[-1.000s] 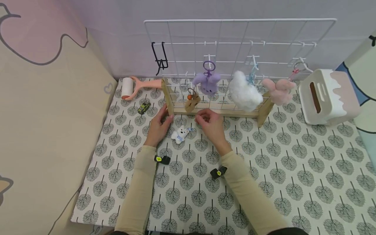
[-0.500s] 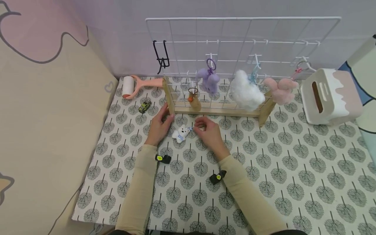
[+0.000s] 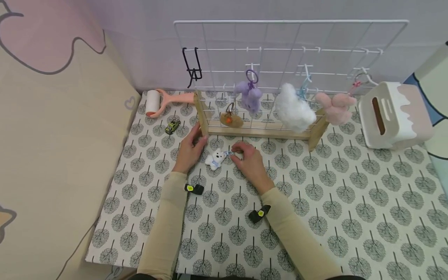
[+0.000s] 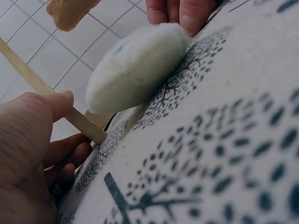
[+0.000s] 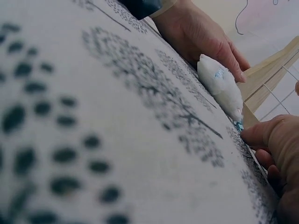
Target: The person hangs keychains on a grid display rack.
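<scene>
A small white plush bear keychain [image 3: 214, 160] lies on the patterned cloth with its blue strap and clasp [image 3: 229, 153] pointing right. My right hand [image 3: 251, 163] pinches that clasp between thumb and fingers; in the right wrist view the thumb tip [image 5: 250, 135] sits right at it. On the other side, my left hand [image 3: 188, 153] holds the wooden end stand [image 4: 91, 130] of the wire rack, thumb on the near side and curled fingers behind. The bear's white fluffy body [image 4: 140, 67] lies between the two hands.
The white wire grid rack [image 3: 290, 21] carries a brown plush charm [image 3: 238, 121], a purple plush [image 3: 250, 97], a white fluffy cloud [image 3: 294, 109], a pink plush [image 3: 336, 107] and a black hook [image 3: 194, 74]. Around it are a lint roller [image 3: 153, 102], toy car [image 3: 172, 126] and house-shaped box [image 3: 395, 116].
My right hand has come down from beside the brown charm to the bear's clasp and pinches it. The brown charm swings and turns on its hook. My left hand stays at the stand.
</scene>
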Tool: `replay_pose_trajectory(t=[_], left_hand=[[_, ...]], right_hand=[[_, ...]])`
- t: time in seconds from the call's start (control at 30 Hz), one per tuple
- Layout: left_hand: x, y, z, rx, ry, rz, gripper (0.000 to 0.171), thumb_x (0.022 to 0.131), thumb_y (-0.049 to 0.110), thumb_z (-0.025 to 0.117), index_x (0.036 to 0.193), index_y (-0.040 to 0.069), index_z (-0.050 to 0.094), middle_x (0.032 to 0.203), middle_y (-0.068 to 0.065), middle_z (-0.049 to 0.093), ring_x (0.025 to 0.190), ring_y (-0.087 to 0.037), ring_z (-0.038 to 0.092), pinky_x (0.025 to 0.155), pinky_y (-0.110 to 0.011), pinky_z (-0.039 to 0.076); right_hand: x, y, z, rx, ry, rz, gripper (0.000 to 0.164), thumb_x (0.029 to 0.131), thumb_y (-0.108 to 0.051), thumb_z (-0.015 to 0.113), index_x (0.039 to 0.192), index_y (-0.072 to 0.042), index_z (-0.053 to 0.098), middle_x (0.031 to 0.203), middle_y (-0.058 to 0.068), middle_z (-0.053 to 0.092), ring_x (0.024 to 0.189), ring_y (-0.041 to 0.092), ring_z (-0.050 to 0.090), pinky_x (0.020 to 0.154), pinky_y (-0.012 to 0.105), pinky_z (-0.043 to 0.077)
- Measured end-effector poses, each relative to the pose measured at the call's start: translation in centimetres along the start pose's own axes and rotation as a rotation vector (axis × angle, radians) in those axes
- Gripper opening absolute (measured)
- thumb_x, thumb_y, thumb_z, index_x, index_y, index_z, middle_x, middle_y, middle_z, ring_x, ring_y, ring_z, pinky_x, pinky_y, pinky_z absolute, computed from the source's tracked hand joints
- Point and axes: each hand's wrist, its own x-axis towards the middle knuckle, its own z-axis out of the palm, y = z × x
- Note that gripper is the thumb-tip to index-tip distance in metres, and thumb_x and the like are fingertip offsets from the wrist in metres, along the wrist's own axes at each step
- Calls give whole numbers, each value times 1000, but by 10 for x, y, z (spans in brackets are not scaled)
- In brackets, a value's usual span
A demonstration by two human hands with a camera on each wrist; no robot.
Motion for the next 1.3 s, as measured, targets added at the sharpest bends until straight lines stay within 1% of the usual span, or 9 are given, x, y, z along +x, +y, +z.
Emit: replay_pose_trajectory(t=[0.07, 0.17, 0.27, 0.37, 0.5, 0.6, 0.9, 1.1, 1.3], left_hand=[[-1, 6, -1, -2, 3, -3, 64, 108, 13, 62, 166, 20, 37, 151, -22, 58, 117, -42, 66, 98, -56, 53], [-4, 22, -4, -5, -7, -16, 63, 107, 10, 61, 166, 15, 37, 151, -25, 57, 116, -44, 66, 98, -56, 53], [-8, 38, -7, -14, -14, -25, 63, 107, 9, 61, 165, 13, 38, 150, -26, 57, 115, -44, 66, 98, -55, 52], [-9, 43, -8, -22, -16, -25, 63, 107, 9, 61, 165, 14, 38, 150, -26, 57, 115, -45, 66, 99, -56, 52], [-5, 18, -6, 1, -11, -10, 63, 109, 20, 61, 166, 29, 37, 152, -18, 59, 114, -37, 68, 97, -51, 53], [-2, 0, -5, 25, -9, 0, 64, 109, 28, 62, 165, 41, 35, 152, -12, 59, 113, -30, 69, 96, -46, 55], [-3, 1, -4, 21, -5, 4, 64, 108, 26, 63, 166, 36, 36, 152, -13, 60, 117, -32, 68, 97, -45, 54], [-3, 3, -4, 21, -3, -2, 63, 108, 28, 62, 165, 37, 37, 150, -14, 61, 116, -32, 69, 98, -47, 55], [-2, 2, -2, 10, -6, -13, 63, 108, 28, 63, 165, 40, 37, 149, -14, 62, 114, -30, 70, 96, -46, 56]], right_hand=[[0, 0, 1, -5, 2, -8, 23, 91, -12, 81, 112, -7, 73, 108, 9, 76, 104, 29, 71, 95, 48, 56], [0, -1, 1, -6, 11, -20, 20, 93, -13, 80, 111, -8, 74, 107, 10, 76, 102, 29, 71, 94, 48, 55], [-1, -2, 1, 13, 31, -33, 16, 95, -12, 77, 110, -6, 75, 105, 10, 77, 97, 29, 71, 90, 48, 56], [-1, -1, 2, 44, 74, -39, 12, 96, -9, 76, 107, -5, 76, 100, 11, 77, 89, 28, 70, 83, 45, 57], [-2, 0, 3, 59, 130, -49, 7, 96, -6, 77, 102, -3, 77, 92, 12, 76, 82, 27, 70, 77, 42, 59], [-1, 0, 3, 67, 144, -56, 7, 95, -5, 77, 102, -1, 77, 91, 14, 76, 81, 28, 70, 75, 42, 59], [-3, -5, 3, 124, 190, -109, 11, 92, -2, 80, 102, 0, 77, 93, 13, 78, 80, 24, 73, 75, 38, 62], [1, -28, -4, 119, 225, -203, 12, 91, -2, 80, 102, 0, 78, 97, 14, 78, 84, 26, 73, 79, 38, 61], [7, -51, -12, 134, 259, -326, 13, 87, 2, 83, 99, 0, 78, 94, 13, 79, 81, 24, 74, 77, 33, 61]])
